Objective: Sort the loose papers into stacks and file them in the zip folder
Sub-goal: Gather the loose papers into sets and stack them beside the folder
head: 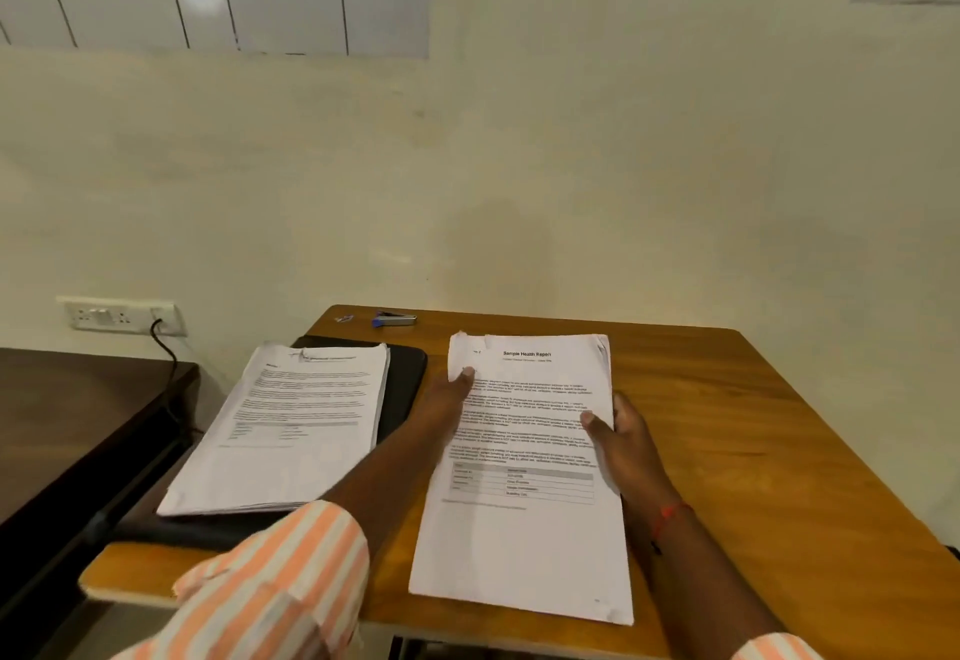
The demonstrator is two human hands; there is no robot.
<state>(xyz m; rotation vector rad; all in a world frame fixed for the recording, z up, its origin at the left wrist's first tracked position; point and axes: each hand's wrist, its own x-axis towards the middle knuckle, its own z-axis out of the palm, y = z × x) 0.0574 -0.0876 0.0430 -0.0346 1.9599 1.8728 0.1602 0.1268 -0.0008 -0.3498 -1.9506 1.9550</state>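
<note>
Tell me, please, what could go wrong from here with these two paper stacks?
1. The health report stack is held only at its side edges by the left hand and right hand; its uneven top sheets may slide apart if lifted.
2. Its near end lies close to the front edge of the table and could slip off.
3. The other stack lies on the zip folder; opening the folder may spill it.

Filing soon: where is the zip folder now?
In the head view, the black zip folder lies left on the desk, mostly under the left paper stack, beside the left hand gripping the right stack.
</note>
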